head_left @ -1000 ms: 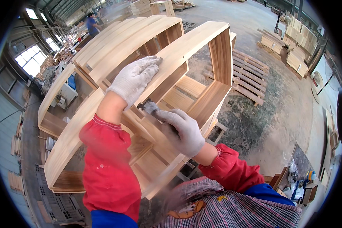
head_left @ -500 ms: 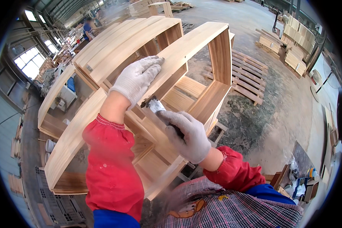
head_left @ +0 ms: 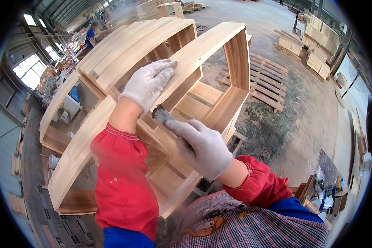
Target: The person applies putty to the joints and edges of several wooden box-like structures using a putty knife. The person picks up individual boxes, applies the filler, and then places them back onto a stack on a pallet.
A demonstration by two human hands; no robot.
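Note:
My left hand (head_left: 148, 84), in a white knit glove, lies with stretched fingers on the curved top board of a pale wooden frame (head_left: 213, 44). Just to its right and nearer to me, my gloved right hand (head_left: 206, 148) is closed round a putty knife (head_left: 165, 117). Dark paste covers the knife's tip, which is at the lower edge of that board; whether it touches the wood I cannot tell. The fingers hide the knife's handle. Below both hands are the frame's inner boards and slatted panels (head_left: 201, 97).
More curved frames (head_left: 146, 43) stand close together behind, and another curved board (head_left: 80, 151) rises at the left. A slatted pallet (head_left: 262, 78) lies on the floor to the right. Stacked boards (head_left: 291, 43) are farther back. Tools and scraps (head_left: 328, 196) sit at lower right.
My right hand has turned a little, so the knife's blade now looks dark grey instead of shiny. My left hand stays on the board. The view has shifted slightly.

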